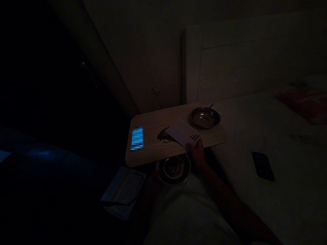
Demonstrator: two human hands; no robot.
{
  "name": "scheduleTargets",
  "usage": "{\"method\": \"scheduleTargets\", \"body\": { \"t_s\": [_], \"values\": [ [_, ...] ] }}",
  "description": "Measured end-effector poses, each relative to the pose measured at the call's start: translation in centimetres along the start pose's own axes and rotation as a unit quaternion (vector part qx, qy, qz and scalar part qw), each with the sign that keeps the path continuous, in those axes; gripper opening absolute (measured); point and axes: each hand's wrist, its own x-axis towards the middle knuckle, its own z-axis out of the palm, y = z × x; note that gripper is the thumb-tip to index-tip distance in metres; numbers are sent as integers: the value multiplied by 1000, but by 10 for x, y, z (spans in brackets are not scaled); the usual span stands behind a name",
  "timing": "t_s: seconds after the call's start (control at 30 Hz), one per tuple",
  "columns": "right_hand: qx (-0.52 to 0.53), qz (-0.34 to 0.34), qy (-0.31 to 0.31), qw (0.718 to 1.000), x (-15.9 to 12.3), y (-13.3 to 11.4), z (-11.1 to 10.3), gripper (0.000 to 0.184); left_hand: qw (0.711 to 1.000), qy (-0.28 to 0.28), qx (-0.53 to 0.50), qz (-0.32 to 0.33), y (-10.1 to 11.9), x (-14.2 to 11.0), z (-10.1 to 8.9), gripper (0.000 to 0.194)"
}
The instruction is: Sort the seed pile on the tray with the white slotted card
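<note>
The picture is very dark. My right hand (pixel 197 149) grips the near right corner of a white card (pixel 182 133) with small red marks. The card slants over the wooden tabletop (pixel 150 153), its far left end at a pile of small dark bits (pixel 162 134). Just below the table's front edge, my left hand (pixel 154 178) is at the left side of a round metal bowl (pixel 158 170), seemingly holding it; its fingers are mostly lost in shadow. Some scraps lie in the bowl. At the table's back right stands a shallow metal dish (pixel 204 124) with a handle sticking up behind.
A lit phone screen (pixel 137 138), pixelated, lies at the table's left. A dark phone (pixel 263 166) rests on the pale bed (pixel 242 136) at right, with red cloth (pixel 304 103) beyond. A pale flat object (pixel 122 194) with a dark strap is lower left.
</note>
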Motion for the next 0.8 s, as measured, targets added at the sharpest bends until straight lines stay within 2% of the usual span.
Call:
{"method": "scheduleTargets", "body": {
  "t_s": [0.17,0.27,0.53,0.67,0.8],
  "values": [
    [-4,4,3,1000,1,1,0,42,997,-23,40,67,-2,-4,2,36],
    [-8,1,-2,1000,1,2,-1,44,995,-48,49,78,-3,-5,5,49],
    [-19,2,-16,1000,2,0,-3,46,992,-110,45,53,0,-7,9,54],
    [-22,4,-15,1000,1,-1,-3,47,992,-121,33,23,-3,-3,4,58],
    [-19,2,-18,1000,0,-2,-3,46,992,-125,22,-14,-8,2,-5,49]
  ]
}}
